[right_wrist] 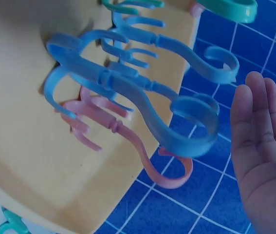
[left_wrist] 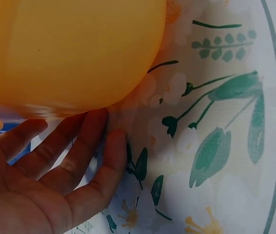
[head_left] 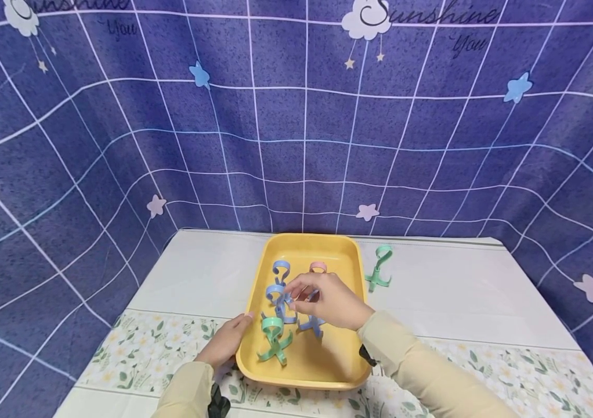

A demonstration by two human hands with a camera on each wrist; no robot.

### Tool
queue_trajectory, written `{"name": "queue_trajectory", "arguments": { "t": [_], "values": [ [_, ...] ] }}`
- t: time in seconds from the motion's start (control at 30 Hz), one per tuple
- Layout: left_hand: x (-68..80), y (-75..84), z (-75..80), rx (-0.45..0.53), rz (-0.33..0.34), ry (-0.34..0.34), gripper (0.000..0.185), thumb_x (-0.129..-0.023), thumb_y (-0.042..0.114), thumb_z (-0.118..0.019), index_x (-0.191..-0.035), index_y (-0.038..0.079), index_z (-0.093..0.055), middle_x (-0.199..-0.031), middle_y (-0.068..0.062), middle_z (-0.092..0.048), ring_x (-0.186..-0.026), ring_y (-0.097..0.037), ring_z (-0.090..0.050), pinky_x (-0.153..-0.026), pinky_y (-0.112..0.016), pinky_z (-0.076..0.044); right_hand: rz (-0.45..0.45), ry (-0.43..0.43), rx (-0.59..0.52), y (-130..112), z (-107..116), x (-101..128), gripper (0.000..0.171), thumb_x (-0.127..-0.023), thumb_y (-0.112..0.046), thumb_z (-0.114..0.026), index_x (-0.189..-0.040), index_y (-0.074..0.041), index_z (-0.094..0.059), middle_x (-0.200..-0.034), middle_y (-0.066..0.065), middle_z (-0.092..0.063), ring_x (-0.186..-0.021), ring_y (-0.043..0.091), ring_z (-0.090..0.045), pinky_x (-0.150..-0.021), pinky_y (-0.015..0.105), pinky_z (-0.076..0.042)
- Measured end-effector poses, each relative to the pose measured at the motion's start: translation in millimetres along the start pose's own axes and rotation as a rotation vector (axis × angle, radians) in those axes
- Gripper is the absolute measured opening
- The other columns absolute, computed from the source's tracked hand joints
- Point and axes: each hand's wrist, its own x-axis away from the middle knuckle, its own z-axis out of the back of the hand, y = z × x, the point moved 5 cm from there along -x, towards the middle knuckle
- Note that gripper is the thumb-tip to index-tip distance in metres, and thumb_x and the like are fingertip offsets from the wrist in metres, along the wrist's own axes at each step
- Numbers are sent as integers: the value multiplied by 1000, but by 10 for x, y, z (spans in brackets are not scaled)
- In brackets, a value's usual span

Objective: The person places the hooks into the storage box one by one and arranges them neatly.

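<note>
Hooks in yellow tray (head_left: pixel 349 255), near table edge.
R hand (head_left: pixel 328 302) fingers straight, spread, over blue hooks (head_left: pixel 281 293); L hand (head_left: pixel 226 342) flat, steadying tray. Advise: pinch one stem, lift straight to avoid tangling.

tray (head_left: pixel 346 255): yellow | hooks (head_left: pixel 279 293): blue, green, pink | tablecloth (head_left: pixel 495 371): white, floral | backdrop (head_left: pixel 171 128): blue grid
</note>
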Motion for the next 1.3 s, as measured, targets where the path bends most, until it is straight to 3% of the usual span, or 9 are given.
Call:
{"name": "queue_trajectory", "arguments": {
  "t": [0.2,0.5,0.67,1.07,1.3],
  "values": [
    [-1,-1,1,0,5,4,59,-111,43,-36,-147,-3,-47,-95,-11,-70,-75,-23,-71,-66,-39,-58,4,46,-34,-36,117,27,17,-93,-8,-75,-110,-6,-74,-94,-2,-67,-86,9,-67,-77,27,-57],
    [22,7,-9,20,-26,-15,59,-111,43,-36,-145,-4,-48,-97,-12,-70,-78,-24,-71,-67,-39,-58,-28,87,-22,-11,268,63,15,-95,-11,-74,-109,-10,-75,-93,-3,-73,-86,10,-67,-75,31,-57],
    [19,0,-5,11,-17,-10,60,-111,44,-36,-148,-2,-45,-99,-11,-70,-79,-23,-70,-68,-39,-58,-67,106,-18,32,339,85,18,-94,-12,-75,-112,-11,-75,-95,0,-72,-87,11,-66,-74,32,-57],
    [13,-4,-2,22,5,-16,60,-111,43,-35,-146,-4,-47,-99,-12,-70,-80,-24,-71,-69,-40,-58,-54,159,-19,127,526,183,23,-94,-6,-74,-116,-10,-76,-103,4,-75,-89,14,-69,-73,32,-58],
    [26,21,-2,9,-15,-18,58,-112,40,-35,-147,-5,-46,-98,-12,-69,-78,-24,-71,-67,-39,-58,-131,226,10,287,665,301,19,-93,-9,-76,-112,-8,-75,-94,0,-71,-87,16,-67,-74,30,-56]
  ]
}}
